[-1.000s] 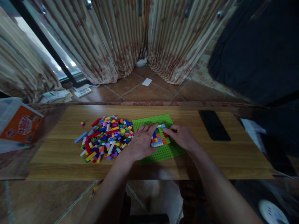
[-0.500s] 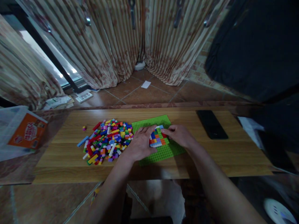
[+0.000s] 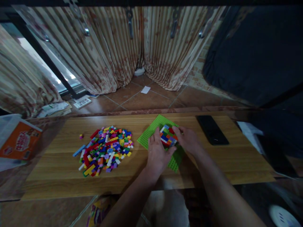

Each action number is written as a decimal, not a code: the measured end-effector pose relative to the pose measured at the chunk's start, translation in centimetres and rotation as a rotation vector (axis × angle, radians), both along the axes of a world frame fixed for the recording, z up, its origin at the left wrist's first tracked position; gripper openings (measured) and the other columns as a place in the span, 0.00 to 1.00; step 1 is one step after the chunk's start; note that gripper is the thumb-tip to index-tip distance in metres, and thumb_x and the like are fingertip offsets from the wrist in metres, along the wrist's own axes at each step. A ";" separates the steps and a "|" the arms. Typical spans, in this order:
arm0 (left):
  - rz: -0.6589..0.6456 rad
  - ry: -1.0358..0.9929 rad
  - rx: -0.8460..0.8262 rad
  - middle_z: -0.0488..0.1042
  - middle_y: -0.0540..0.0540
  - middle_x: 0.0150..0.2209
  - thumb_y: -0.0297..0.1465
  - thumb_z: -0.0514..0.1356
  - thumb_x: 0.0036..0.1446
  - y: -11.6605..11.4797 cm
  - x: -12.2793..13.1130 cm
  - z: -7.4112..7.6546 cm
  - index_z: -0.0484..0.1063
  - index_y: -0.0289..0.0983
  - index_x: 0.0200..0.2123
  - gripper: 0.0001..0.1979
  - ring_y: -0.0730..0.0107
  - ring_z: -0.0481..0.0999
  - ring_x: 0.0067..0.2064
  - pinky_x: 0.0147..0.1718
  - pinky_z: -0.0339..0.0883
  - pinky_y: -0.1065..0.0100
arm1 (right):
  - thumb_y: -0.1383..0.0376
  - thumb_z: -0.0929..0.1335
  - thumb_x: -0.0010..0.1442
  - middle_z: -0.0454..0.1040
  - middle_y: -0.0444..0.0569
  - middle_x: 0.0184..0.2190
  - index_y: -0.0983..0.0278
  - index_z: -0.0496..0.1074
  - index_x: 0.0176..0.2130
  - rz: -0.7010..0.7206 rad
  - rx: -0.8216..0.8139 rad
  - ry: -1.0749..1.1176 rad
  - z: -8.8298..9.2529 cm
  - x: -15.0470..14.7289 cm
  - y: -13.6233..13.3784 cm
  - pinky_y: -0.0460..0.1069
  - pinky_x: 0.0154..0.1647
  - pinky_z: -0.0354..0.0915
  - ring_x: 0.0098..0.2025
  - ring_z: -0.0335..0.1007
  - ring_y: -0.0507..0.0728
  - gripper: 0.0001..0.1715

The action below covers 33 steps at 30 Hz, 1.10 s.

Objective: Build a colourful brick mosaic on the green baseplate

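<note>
On the wooden table [image 3: 213, 160], head view, just 1 view to go through: 1 green baseplate [image 3: 151, 134], turned cornerwise w/ one corner pointing away from the person and its near part tilted or lifted, can't tell which. 1 small multicolour brick block [image 3: 168, 136] sits on the plate's middle, made of red, blue, green, orange and white pieces; exact piece count too small to tell. 2 hands, both the person's own. Left hand [image 3: 158, 153] lies over the plate's near-left part, fingers spread fairly wide and flat, thumb toward the block's near edge; looks like pressing or steadying the plate rather than pinching anything, but whether it grips the plate edge I can't tell. Right hand [image 3: 189, 141] is at the block's right side, fingers curled narrow against it, touching the block and plate; a firm hold on the block can't be confirmed. Left of the plate, apart from it: 1 loose pile of bricks [image 3: 105, 149], many colours, way too many to count. 1 stray purple brick [image 3: 81, 136] lies alone just beyond the pile's far-left. 1 black phone [image 3: 211, 129] lies flat, screen dark, right of the hands, near but not touching. 1 orange box [image 3: 20, 145] at the far left edge, inside or against a clear container. 1 white cloth or paper [image 3: 246, 129] at the table's right end. Striped curtains [image 3: 113, 50] hang behind, over a tiled floor w/ 1 paper scrap [image 3: 145, 90].
</note>
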<state>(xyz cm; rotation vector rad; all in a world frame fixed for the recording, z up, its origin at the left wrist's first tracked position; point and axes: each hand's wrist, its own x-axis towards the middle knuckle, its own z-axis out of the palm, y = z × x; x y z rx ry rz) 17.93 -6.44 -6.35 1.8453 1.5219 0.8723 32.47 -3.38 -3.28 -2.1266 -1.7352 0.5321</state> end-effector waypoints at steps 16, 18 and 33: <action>0.046 0.004 -0.169 0.78 0.38 0.44 0.36 0.57 0.55 -1.1 -3.0 1.7 0.61 0.34 0.60 0.30 0.57 0.77 0.43 0.45 0.69 0.60 | 0.50 0.53 0.66 0.79 0.57 0.34 0.62 0.76 0.33 0.124 -0.050 -0.039 -0.7 -1.4 0.3 0.54 0.39 0.63 0.39 0.74 0.64 0.32; 0.059 -0.005 -0.185 0.79 0.38 0.41 0.36 0.57 0.55 -1.1 -3.5 1.8 0.61 0.33 0.61 0.31 0.57 0.78 0.40 0.43 0.70 0.61 | 0.49 0.54 0.65 0.78 0.56 0.34 0.62 0.77 0.32 0.136 -0.055 -0.035 -1.0 -1.7 0.3 0.54 0.38 0.64 0.37 0.74 0.63 0.32; 0.415 0.048 -0.032 0.80 0.43 0.34 0.32 0.55 0.58 3.7 -13.9 3.8 0.76 0.36 0.45 0.15 0.64 0.78 0.36 0.39 0.68 0.66 | 0.47 0.58 0.61 0.79 0.52 0.36 0.60 0.78 0.35 0.220 -0.014 -0.047 -2.8 -3.7 0.8 0.54 0.38 0.65 0.38 0.75 0.63 0.27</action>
